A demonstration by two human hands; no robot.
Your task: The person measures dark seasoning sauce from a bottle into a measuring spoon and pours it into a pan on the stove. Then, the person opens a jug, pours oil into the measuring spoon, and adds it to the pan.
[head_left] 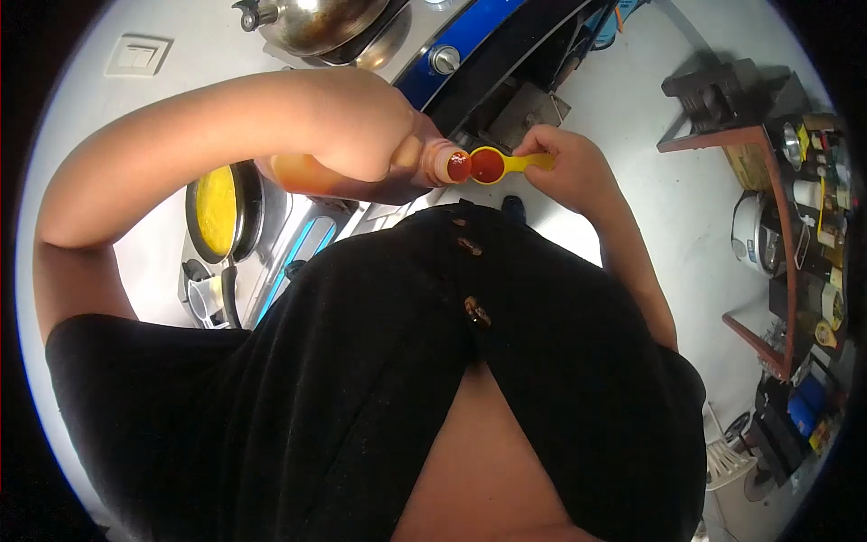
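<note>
A large clear bottle of red-orange liquid lies tilted almost level, with my left hand wrapped round it. Its open mouth points right and touches or nearly touches the rim of a yellow measuring spoon. Red liquid shows in the spoon's round bowl. My right hand pinches the spoon's handle from the right side. The underside of the bottle is partly hidden behind my left hand and forearm.
A pan with yellow contents is at the left, above a clear plastic cup. A metal wok or lid rests on the stove at the top. Shelves with jars stand at the right.
</note>
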